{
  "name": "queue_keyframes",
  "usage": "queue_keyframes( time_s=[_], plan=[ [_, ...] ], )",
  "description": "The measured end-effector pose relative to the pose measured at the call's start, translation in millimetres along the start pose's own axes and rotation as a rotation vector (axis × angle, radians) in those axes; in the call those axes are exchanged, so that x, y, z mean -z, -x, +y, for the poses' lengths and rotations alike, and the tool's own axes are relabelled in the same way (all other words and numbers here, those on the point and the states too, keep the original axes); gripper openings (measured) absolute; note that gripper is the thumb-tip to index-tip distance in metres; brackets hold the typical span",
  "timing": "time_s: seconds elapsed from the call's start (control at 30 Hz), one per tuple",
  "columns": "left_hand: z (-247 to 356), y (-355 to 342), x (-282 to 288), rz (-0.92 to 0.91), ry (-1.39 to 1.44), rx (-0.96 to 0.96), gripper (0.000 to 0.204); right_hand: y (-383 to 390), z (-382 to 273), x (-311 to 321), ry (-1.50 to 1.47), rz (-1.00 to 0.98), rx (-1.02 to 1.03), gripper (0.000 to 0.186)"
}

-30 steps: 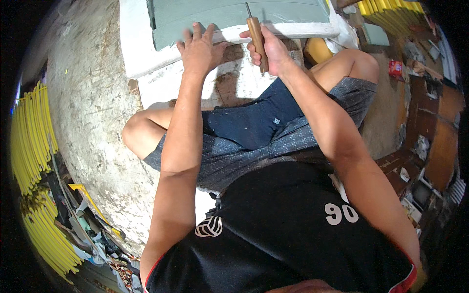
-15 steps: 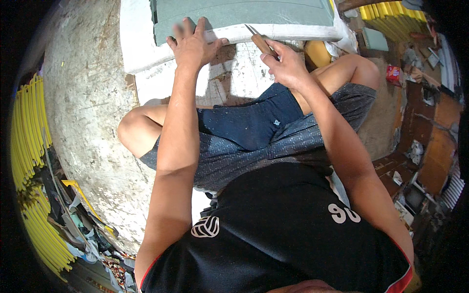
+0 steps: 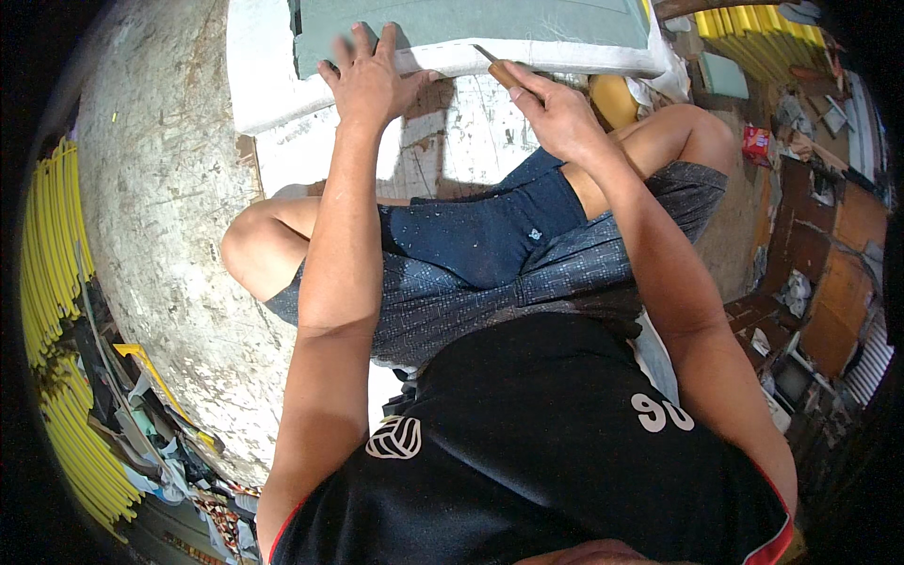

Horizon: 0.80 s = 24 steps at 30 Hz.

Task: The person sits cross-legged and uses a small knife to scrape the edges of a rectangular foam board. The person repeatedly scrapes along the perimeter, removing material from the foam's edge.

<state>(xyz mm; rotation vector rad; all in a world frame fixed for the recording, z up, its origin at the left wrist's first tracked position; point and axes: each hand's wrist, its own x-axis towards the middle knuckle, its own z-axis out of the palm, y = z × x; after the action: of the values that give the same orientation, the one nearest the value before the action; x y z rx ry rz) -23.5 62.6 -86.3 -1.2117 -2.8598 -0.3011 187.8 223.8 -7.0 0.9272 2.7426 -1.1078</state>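
The wooden-handled tool (image 3: 502, 72) slants in the right hand (image 3: 563, 118), fingers curled around it. The left hand (image 3: 365, 89) (empty, splayed wide) lies on the green panel (image 3: 480, 21).

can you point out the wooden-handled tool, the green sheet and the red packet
wooden-handled tool (image 3: 500, 72): head view, on its handle
green sheet (image 3: 499, 21): head view, on its bare upper face
red packet (image 3: 756, 145): head view, on its visible side

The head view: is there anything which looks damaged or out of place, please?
Yes, mildly: white cloth looks crumpled by the near right corner of the grey-green panel, making that corner untidy. The pale work surface also looks worn, with dark scratches and stains.
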Motion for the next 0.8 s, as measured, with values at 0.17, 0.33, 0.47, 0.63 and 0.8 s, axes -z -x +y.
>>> queue_keyframes(
  time_s=[0.17,0.33,0.47,0.63,0.8],
  plan=[
    [0,1,-1,0.012,0.015,0.004,0.093,-1,0,1,-0.01,0.012,0.074,0.045],
    [2,1,2,0.011,0.021,0.012,0.092,-3,-9,4,0.017,-0.012,-0.004,0.045],
    [3,1,5,0.006,0.016,0.007,0.09,-6,-12,6,-0.009,-0.063,-0.062,0.045],
    [3,-1,2,-0.016,-0.015,-0.036,0.091,-12,-9,1,0.0,-0.033,0.018,0.045],
    [5,1,0,-0.013,0.012,-0.007,0.091,-1,-24,-6,0.369,-0.107,0.041,0.044]
  ],
)
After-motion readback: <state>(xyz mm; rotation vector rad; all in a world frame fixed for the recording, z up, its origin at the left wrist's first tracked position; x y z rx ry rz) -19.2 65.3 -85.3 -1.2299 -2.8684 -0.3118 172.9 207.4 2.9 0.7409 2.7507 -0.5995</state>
